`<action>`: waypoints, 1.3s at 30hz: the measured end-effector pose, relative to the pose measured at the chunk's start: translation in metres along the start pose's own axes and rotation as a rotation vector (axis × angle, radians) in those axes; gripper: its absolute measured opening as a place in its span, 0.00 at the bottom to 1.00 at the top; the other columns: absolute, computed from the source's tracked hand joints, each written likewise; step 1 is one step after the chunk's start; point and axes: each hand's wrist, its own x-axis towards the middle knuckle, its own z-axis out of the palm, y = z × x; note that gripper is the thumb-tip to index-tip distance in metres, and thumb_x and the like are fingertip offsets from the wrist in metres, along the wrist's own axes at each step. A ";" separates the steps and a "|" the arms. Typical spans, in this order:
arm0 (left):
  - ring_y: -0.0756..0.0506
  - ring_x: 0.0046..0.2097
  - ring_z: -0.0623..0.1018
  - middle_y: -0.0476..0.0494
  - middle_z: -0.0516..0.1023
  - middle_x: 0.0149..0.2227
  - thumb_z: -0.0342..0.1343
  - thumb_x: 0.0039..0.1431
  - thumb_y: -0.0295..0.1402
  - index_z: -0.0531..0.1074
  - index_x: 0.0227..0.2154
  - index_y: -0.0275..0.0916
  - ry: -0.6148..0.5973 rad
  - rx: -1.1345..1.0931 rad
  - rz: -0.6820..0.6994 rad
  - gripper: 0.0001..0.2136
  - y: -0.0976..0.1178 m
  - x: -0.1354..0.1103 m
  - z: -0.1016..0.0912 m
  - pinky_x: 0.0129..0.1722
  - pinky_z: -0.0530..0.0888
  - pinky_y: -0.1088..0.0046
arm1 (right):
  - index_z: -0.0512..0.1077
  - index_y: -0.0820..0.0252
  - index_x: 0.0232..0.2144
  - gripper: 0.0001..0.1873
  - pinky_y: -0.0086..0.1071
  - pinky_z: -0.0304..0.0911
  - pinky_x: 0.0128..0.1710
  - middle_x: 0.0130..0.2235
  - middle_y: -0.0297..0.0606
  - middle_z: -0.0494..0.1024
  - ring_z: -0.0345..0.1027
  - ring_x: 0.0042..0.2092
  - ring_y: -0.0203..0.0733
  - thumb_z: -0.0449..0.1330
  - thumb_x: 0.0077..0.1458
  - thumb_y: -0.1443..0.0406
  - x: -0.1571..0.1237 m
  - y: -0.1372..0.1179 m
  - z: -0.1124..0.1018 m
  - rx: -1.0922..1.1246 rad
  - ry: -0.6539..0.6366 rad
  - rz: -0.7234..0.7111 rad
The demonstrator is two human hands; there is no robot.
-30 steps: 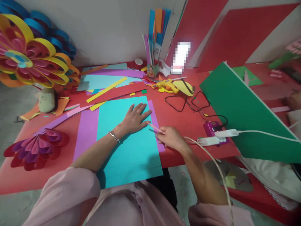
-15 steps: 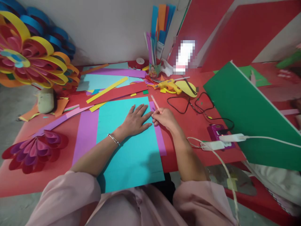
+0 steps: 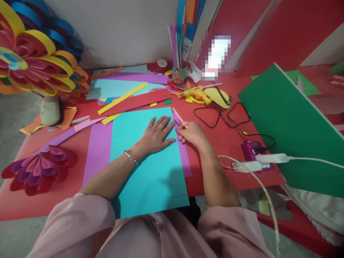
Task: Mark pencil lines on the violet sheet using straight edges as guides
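Observation:
A large turquoise sheet of paper (image 3: 150,182) lies over a purple sheet of paper (image 3: 98,150), which shows along both its sides. My left hand (image 3: 158,135) presses flat on the turquoise sheet near its right edge, fingers spread. Just right of that edge, over the purple strip, my right hand (image 3: 191,134) is closed around a pink pencil (image 3: 178,115). The pencil's upper end leans away from me; its tip is hidden by the fingers.
Paper strips and scraps lie at the back, beside a yellow glue gun (image 3: 197,95) and a cup of strips (image 3: 179,74). A power strip (image 3: 252,152) with cables and a green board (image 3: 292,132) stand right. Paper flowers (image 3: 39,172) sit left.
My right hand with the pencil has moved slightly right, away from my left fingertips. My left hand stays flat on the sheet. The camera view has shifted a little.

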 end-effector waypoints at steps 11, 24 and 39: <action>0.32 0.76 0.58 0.37 0.59 0.75 0.44 0.73 0.58 0.63 0.71 0.48 -0.018 -0.007 -0.010 0.31 0.001 0.001 -0.002 0.74 0.49 0.42 | 0.67 0.56 0.26 0.10 0.24 0.61 0.18 0.18 0.27 0.76 0.68 0.16 0.33 0.60 0.58 0.71 -0.003 -0.003 0.000 -0.036 -0.002 -0.025; 0.32 0.75 0.59 0.37 0.60 0.74 0.44 0.73 0.58 0.64 0.70 0.48 -0.020 0.008 -0.010 0.31 0.002 0.001 -0.002 0.74 0.51 0.42 | 0.70 0.55 0.28 0.07 0.26 0.59 0.23 0.22 0.30 0.80 0.70 0.19 0.33 0.60 0.59 0.67 -0.007 -0.004 0.002 -0.302 0.086 -0.086; 0.31 0.76 0.57 0.33 0.61 0.74 0.42 0.73 0.59 0.66 0.69 0.46 -0.050 0.006 0.005 0.32 0.000 0.001 -0.005 0.74 0.51 0.41 | 0.78 0.58 0.38 0.09 0.32 0.56 0.32 0.40 0.47 0.85 0.78 0.42 0.48 0.59 0.67 0.61 -0.021 -0.019 0.008 -0.693 0.207 -0.160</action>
